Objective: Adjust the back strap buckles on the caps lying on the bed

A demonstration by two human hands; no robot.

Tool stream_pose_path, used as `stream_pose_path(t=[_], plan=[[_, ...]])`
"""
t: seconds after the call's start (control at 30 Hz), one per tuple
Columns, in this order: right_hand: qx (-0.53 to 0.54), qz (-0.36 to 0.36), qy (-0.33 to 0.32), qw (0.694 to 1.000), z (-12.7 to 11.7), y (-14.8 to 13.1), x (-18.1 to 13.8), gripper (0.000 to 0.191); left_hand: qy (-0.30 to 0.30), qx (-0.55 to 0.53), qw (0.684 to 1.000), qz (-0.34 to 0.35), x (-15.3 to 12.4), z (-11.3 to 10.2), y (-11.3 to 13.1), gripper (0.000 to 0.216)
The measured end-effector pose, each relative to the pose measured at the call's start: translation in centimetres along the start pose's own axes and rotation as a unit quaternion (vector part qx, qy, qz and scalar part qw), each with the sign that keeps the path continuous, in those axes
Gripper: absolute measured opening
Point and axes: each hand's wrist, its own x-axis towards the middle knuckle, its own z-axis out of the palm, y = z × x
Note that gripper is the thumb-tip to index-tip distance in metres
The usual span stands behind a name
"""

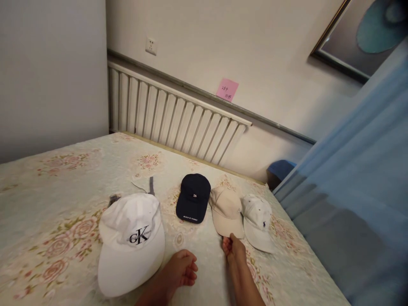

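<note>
My right hand (235, 250) pinches the front edge of the brim of a beige baseball cap (225, 206), which lies on the bed. Over the bed, between a large white cap (137, 233) with "CK" lettering and the beige one, my left hand (182, 268) holds nothing; its fingers are loosely curled and slightly apart. A dark navy cap (195, 193) with small white lettering on its brim sits left of the beige cap. On the right, a white cap (257, 214) with a small dark emblem touches or nearly touches the beige cap. All the brims point toward me.
The bed's floral cover (60, 191) spreads under the caps. Behind it stand a white radiator (168, 112) and a wall with a pink note (227, 89). A blue curtain (350, 170) hangs along the right side, near a dark blue object (280, 170). A grey strap (151, 185) lies behind the CK cap.
</note>
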Motion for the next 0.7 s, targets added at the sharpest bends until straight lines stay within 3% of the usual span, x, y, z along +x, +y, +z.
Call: stream_pose_path(t=[0.37, 0.7], plan=[[0.006, 0.045, -0.033, 0.998, 0.4, -0.4, -0.6, 0.015, -0.003, -0.005, 1.0, 0.003, 0.8, -0.6, -1.0, 0.039], [0.026, 0.051, -0.025, 0.998, 0.6, -1.2, 1.3, 0.017, 0.0, -0.007, 1.0, -0.01, 0.9, -0.7, -1.3, 0.03]])
